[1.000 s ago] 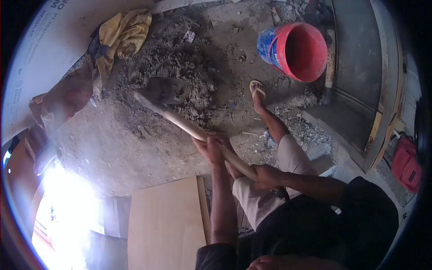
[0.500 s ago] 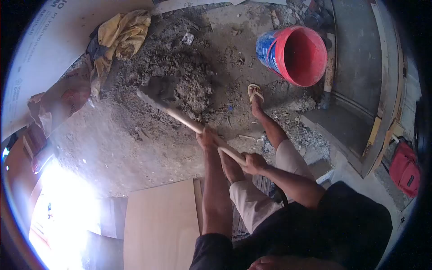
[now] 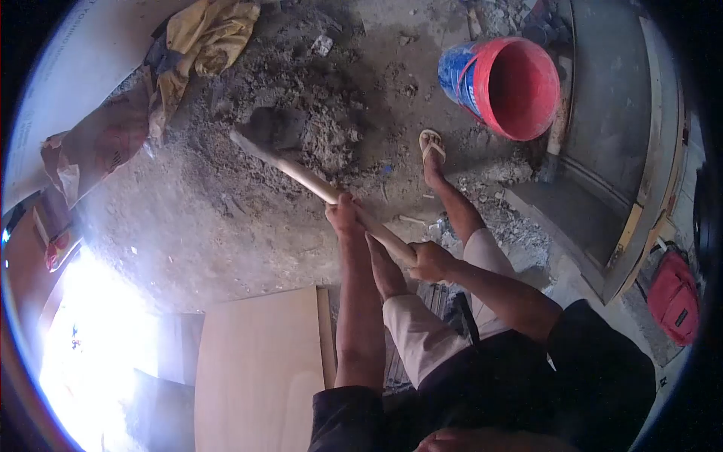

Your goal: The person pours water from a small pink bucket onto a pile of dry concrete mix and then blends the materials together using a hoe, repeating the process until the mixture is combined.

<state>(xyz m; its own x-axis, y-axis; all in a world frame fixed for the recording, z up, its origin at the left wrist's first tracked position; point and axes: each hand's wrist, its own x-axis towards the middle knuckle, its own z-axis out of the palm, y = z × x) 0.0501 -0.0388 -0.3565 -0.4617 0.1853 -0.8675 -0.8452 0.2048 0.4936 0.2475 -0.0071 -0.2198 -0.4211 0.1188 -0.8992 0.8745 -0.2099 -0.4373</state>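
A hoe with a long pale wooden handle (image 3: 305,177) slants from upper left to lower right. My left hand (image 3: 344,215) is wrapped round the middle of that handle. Further down, near the handle's rear end, my right hand (image 3: 431,261) is closed on it as well. The dark hoe blade (image 3: 277,128) rests against a heap of wet grey-brown mortar or soil (image 3: 331,143), and its lower edge seems sunk in the heap.
A red and blue bucket (image 3: 523,89) stands at the upper right, its inside facing me. My sandalled foot (image 3: 432,147) is near the heap. A dirty yellow sack (image 3: 215,38) lies upper left, a wooden board (image 3: 260,369) below, and a red backpack (image 3: 674,297) at far right.
The view has shifted slightly, so the surroundings sit a little higher in the frame. Both hands keep their hold on the hoe, and its blade stays at the heap.
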